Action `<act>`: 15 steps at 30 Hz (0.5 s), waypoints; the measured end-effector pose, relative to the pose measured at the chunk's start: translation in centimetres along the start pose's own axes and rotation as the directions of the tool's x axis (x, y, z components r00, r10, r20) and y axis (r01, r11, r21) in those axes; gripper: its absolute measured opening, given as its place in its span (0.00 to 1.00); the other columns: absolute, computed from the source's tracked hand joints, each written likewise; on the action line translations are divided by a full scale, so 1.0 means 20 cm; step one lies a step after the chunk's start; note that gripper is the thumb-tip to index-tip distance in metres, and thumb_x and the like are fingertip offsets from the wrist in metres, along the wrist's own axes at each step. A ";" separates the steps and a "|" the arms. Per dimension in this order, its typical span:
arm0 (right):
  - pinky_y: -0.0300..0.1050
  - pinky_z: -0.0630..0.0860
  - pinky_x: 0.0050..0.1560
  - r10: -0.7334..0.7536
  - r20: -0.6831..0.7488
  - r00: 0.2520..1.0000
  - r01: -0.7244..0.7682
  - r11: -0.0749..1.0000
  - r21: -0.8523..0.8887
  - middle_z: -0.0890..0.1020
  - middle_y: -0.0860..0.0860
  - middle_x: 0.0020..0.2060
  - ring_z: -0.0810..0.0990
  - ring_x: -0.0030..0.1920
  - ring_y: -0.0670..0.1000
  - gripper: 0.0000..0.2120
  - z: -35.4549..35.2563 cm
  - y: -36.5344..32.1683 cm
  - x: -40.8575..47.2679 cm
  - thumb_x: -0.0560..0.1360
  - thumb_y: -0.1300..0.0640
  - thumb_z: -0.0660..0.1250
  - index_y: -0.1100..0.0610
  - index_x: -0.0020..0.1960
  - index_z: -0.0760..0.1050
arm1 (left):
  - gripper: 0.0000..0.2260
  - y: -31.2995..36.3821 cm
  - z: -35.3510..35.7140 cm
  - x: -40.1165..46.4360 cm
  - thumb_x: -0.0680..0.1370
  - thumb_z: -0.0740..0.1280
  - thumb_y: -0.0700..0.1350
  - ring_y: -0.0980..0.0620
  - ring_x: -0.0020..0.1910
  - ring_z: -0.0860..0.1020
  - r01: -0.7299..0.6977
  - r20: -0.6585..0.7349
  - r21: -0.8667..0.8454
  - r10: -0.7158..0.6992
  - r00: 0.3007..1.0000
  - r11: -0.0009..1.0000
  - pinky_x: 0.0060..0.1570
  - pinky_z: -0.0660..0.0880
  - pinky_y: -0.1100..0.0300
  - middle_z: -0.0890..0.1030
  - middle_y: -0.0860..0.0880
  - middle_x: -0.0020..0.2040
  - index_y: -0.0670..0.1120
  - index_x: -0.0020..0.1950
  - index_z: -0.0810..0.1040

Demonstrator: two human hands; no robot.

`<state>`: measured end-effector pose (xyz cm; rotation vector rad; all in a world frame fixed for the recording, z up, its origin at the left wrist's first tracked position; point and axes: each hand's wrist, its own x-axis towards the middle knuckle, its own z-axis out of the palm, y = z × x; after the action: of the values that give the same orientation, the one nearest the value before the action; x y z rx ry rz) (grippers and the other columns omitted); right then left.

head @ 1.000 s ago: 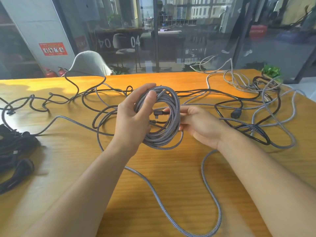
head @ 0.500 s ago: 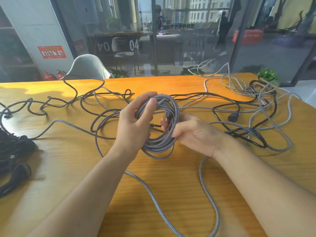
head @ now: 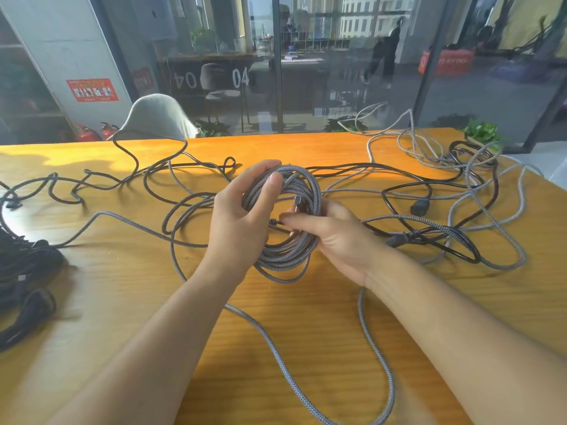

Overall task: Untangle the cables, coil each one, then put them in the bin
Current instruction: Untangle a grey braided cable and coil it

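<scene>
Grey braided cable coil [head: 287, 240] held upright above the desk [head: 306, 332].
The left hand [head: 242, 222] grips its left side; the right hand [head: 334, 237] pinches its right side, fingers closed.

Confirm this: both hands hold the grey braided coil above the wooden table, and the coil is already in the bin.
Not quite. The head view shows the left hand and right hand holding the grey braided coil above the wooden table, not in a bin; no bin is visible.

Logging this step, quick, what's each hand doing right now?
Left hand: closed around the grey braided coil, holding it up.
Right hand: closed on the same coil, fingers at its plug end.
</scene>
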<state>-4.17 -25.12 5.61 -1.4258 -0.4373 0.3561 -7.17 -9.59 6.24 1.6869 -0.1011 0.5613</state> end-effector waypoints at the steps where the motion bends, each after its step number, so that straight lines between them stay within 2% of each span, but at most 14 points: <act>1: 0.42 0.72 0.52 -0.003 -0.044 0.999 0.001 0.999 -0.045 0.79 0.49 0.38 0.78 0.42 0.46 0.08 0.01 0.00 0.00 0.81 0.56 0.71 0.57 0.45 0.78 | 0.09 0.00 0.00 0.00 0.84 0.67 0.52 0.61 0.30 0.73 -0.001 -0.002 0.009 0.001 1.000 1.000 0.36 0.68 0.59 0.76 0.62 0.31 0.56 0.62 0.83; 4: 0.46 0.77 0.54 -0.042 -0.150 0.988 0.000 0.963 -0.270 0.85 0.50 0.39 0.83 0.43 0.49 0.18 0.01 0.01 0.00 0.82 0.43 0.67 0.58 0.46 0.83 | 0.09 -0.02 0.01 0.01 0.84 0.67 0.52 0.59 0.29 0.72 -0.003 -0.005 0.033 0.004 1.000 0.999 0.36 0.70 0.57 0.76 0.61 0.31 0.56 0.63 0.82; 5: 0.48 0.79 0.54 -0.084 -0.172 0.981 0.016 0.932 -0.362 0.87 0.50 0.39 0.85 0.44 0.49 0.20 0.01 0.02 0.00 0.82 0.40 0.66 0.57 0.46 0.84 | 0.09 -0.02 0.01 0.01 0.84 0.67 0.53 0.57 0.30 0.72 -0.008 -0.008 0.044 0.008 1.000 0.999 0.37 0.72 0.53 0.75 0.60 0.32 0.57 0.63 0.82; 7: 0.46 0.79 0.46 -0.221 -0.230 0.948 0.062 0.837 -0.544 0.85 0.44 0.36 0.83 0.38 0.46 0.21 0.01 0.05 0.01 0.80 0.36 0.66 0.52 0.44 0.83 | 0.10 -0.02 0.01 0.00 0.84 0.67 0.54 0.46 0.36 0.71 -0.012 -0.008 0.057 0.012 1.000 0.998 0.44 0.77 0.38 0.75 0.56 0.33 0.58 0.64 0.82; 9: 0.41 0.73 0.38 -0.383 -0.272 0.883 0.108 0.729 -0.676 0.82 0.39 0.32 0.80 0.35 0.44 0.17 0.00 0.05 0.00 0.79 0.35 0.67 0.47 0.47 0.83 | 0.10 -0.01 0.01 0.00 0.84 0.67 0.54 0.43 0.48 0.75 -0.006 -0.010 0.056 0.006 1.000 0.998 0.52 0.78 0.33 0.76 0.57 0.34 0.58 0.64 0.82; 11: 0.44 0.74 0.38 -0.497 -0.269 0.825 0.150 0.652 -0.743 0.83 0.41 0.33 0.81 0.36 0.45 0.15 -0.01 0.06 0.00 0.79 0.35 0.67 0.44 0.51 0.83 | 0.10 0.01 0.02 -0.01 0.84 0.67 0.55 0.40 0.52 0.76 -0.001 -0.018 0.054 0.002 1.000 0.999 0.56 0.78 0.33 0.77 0.48 0.40 0.59 0.64 0.82; 13: 0.43 0.73 0.38 -0.518 -0.287 0.806 0.157 0.653 -0.741 0.84 0.44 0.33 0.81 0.35 0.45 0.15 -0.01 0.06 0.00 0.80 0.35 0.66 0.44 0.56 0.84 | 0.10 0.03 0.03 -0.01 0.84 0.66 0.56 0.34 0.56 0.76 -0.004 -0.026 0.053 0.005 1.000 0.999 0.57 0.77 0.31 0.79 0.46 0.48 0.60 0.64 0.82; 15: 0.40 0.76 0.40 -0.546 -0.333 0.769 0.170 0.677 -0.716 0.86 0.43 0.38 0.84 0.40 0.42 0.18 -0.01 0.06 0.01 0.81 0.36 0.66 0.45 0.63 0.83 | 0.10 0.03 0.04 -0.01 0.83 0.67 0.56 0.32 0.57 0.76 -0.007 -0.033 0.061 0.009 0.999 0.998 0.57 0.77 0.31 0.79 0.46 0.50 0.61 0.63 0.81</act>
<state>-3.91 -25.09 4.40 -1.9805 -0.4009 -0.6062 -7.35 -10.44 6.56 1.7362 -0.0667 0.6037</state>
